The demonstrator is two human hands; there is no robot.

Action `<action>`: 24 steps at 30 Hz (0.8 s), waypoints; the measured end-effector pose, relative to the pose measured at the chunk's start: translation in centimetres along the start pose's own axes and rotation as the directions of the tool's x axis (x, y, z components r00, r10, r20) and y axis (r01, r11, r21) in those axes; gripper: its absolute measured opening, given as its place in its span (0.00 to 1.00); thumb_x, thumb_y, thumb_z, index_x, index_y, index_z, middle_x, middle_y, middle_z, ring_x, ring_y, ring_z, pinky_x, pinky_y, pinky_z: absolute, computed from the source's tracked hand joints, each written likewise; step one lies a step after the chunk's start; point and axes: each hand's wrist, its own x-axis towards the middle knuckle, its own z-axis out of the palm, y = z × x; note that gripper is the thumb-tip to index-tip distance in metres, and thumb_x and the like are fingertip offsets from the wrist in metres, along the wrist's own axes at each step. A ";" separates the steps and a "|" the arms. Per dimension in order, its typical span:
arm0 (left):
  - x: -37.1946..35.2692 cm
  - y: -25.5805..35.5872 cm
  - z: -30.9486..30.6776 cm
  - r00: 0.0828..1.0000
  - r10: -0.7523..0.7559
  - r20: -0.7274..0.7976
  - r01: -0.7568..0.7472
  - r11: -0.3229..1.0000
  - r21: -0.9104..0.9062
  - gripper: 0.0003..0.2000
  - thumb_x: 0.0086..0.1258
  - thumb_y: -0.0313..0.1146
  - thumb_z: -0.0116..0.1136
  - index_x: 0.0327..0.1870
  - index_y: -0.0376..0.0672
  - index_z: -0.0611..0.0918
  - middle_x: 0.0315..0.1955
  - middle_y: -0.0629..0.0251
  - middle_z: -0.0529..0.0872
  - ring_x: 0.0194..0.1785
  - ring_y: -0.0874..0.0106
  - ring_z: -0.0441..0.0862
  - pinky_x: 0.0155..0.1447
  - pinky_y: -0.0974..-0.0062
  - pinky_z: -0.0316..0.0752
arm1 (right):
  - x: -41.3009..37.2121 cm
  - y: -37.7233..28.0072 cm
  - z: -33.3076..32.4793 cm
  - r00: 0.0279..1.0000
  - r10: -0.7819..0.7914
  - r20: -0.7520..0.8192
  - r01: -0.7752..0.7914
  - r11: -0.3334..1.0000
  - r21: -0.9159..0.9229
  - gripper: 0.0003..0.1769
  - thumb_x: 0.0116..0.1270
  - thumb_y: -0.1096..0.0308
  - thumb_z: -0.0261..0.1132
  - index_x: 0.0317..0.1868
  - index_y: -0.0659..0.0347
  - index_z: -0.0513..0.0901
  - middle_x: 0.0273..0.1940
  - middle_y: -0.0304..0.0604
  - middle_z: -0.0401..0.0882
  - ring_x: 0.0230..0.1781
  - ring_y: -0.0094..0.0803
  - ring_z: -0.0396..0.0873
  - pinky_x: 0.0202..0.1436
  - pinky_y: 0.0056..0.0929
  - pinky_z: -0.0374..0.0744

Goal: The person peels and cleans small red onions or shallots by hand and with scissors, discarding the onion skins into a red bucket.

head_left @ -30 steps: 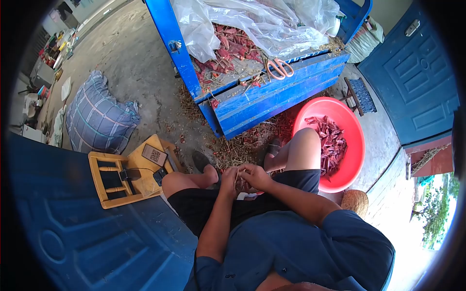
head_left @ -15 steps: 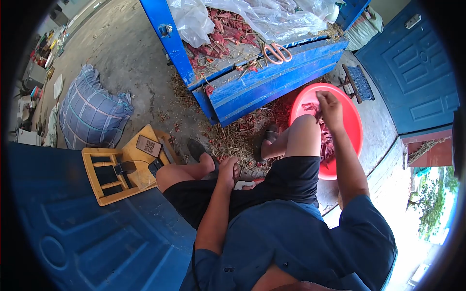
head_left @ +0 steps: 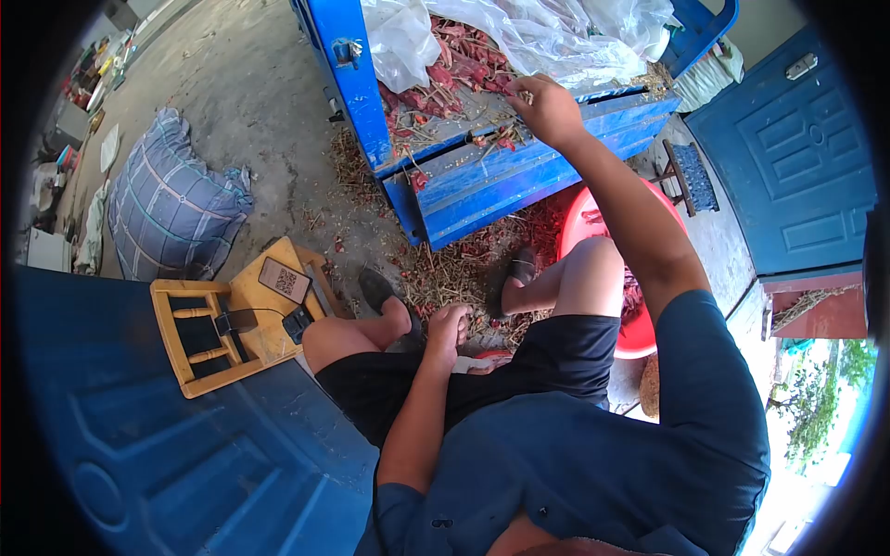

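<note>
My right hand [head_left: 549, 109] reaches over the blue tailgate [head_left: 547, 181], at the edge of a heap of dried red chili peppers [head_left: 454, 57]. Its fingers are bent together; whatever they hold is hidden. No scissors show now, and the hand and forearm cover the spot where they lay. Above my lap, my left hand [head_left: 448, 332] is closed, and I cannot make out its contents. A red plastic basin [head_left: 640, 338] with red peppers in it stands beside my knee, partly covered by my right arm and leg.
Clear plastic sheeting [head_left: 528, 42] partly covers the heap. Stems and pepper scraps litter the floor [head_left: 445, 278] around my shoes. To the left are a wooden chair [head_left: 255, 329] with a QR-code card [head_left: 285, 280] and a stuffed checked sack [head_left: 176, 204]. A small stool [head_left: 691, 176] stands behind the basin.
My right hand has moved from above the basin, up and left to the tailgate edge. The pink-handled scissors seen there before are out of sight. My left hand remains closed near my lap.
</note>
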 end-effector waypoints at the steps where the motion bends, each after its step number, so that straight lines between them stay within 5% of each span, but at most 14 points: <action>1: -0.3 0.5 -0.3 1.000 0.007 -0.003 -0.007 1.000 -0.003 0.06 0.69 0.35 0.59 0.37 0.43 0.82 0.17 0.80 0.69 0.17 0.86 0.62 0.20 0.84 0.55 | 1.7 0.1 1.1 1.000 -0.007 -0.001 0.007 1.000 0.003 0.16 0.65 0.58 0.65 0.51 0.52 0.86 0.51 0.49 0.83 0.49 0.50 0.83 0.54 0.44 0.80; 4: -1.1 1.6 -1.1 0.995 0.029 -0.092 -0.035 0.997 -0.068 0.05 0.68 0.34 0.58 0.37 0.43 0.82 0.18 0.80 0.69 0.17 0.86 0.62 0.20 0.84 0.55 | 4.7 -0.9 3.6 0.975 0.055 0.215 0.004 0.964 -0.265 0.18 0.65 0.59 0.62 0.56 0.43 0.85 0.53 0.49 0.83 0.54 0.49 0.82 0.59 0.47 0.79; 9: -0.9 2.0 -1.2 0.995 0.045 -0.092 -0.053 0.995 -0.080 0.05 0.68 0.33 0.59 0.37 0.42 0.80 0.17 0.78 0.68 0.17 0.84 0.64 0.20 0.83 0.56 | 5.5 -0.2 4.5 0.962 0.091 0.256 -0.016 0.960 -0.281 0.19 0.65 0.59 0.63 0.57 0.43 0.84 0.53 0.50 0.84 0.55 0.48 0.82 0.59 0.46 0.79; 15: 0.0 1.4 0.2 1.000 0.018 -0.006 -0.018 0.999 -0.040 0.05 0.68 0.33 0.58 0.37 0.42 0.81 0.17 0.78 0.68 0.17 0.85 0.63 0.20 0.83 0.56 | 3.7 1.3 3.5 0.973 0.014 0.230 -0.009 1.000 -0.023 0.16 0.62 0.55 0.68 0.49 0.48 0.88 0.46 0.49 0.87 0.49 0.48 0.84 0.56 0.43 0.80; 21: 0.0 0.7 0.2 1.000 0.026 -0.015 -0.026 1.000 -0.004 0.05 0.68 0.33 0.59 0.36 0.42 0.81 0.17 0.80 0.68 0.17 0.86 0.62 0.19 0.84 0.54 | 2.5 0.7 2.2 0.895 0.216 0.391 -0.266 0.961 0.080 0.15 0.61 0.57 0.70 0.44 0.55 0.88 0.43 0.52 0.87 0.45 0.46 0.86 0.54 0.41 0.80; 24: -0.3 0.6 -0.2 0.999 0.022 -0.032 -0.023 1.000 -0.007 0.05 0.68 0.33 0.59 0.37 0.42 0.81 0.17 0.80 0.68 0.17 0.86 0.62 0.19 0.84 0.55 | 1.8 1.3 2.4 0.958 0.083 0.276 -0.100 0.994 0.046 0.15 0.62 0.60 0.68 0.47 0.55 0.87 0.43 0.55 0.87 0.47 0.47 0.85 0.55 0.42 0.80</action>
